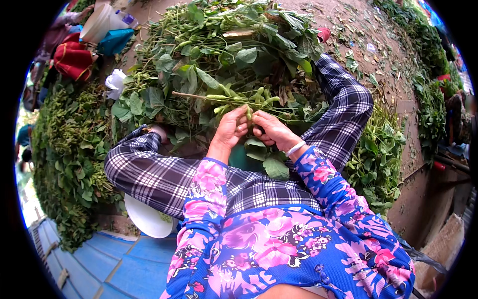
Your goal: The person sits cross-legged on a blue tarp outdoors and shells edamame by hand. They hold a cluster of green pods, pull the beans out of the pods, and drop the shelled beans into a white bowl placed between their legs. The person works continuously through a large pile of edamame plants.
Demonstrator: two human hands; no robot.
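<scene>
My left hand [232, 127] pinches a green soybean pod [249, 112] between thumb and fingertips. Close beside it, my right hand [274, 129] has its fingers curled at the same soybean plant, partly hiding what they grip. The plant's brown stalk end [188, 95] points left, and several plump pods [259, 95] hang along its stem just beyond my fingers. Broad green leaves [276, 168] droop below my right hand, in front of my lap. Past both hands rises a large heap of cut soybean plants [224, 48], lying between my spread legs.
More soybean plants lie in a heap at left [74, 142] and a pile [377, 160] beside my right leg. A white bucket [147, 216] sits by my left thigh. Farther off are another white bucket [97, 24], a white plastic bag [115, 84] and people at the left edge.
</scene>
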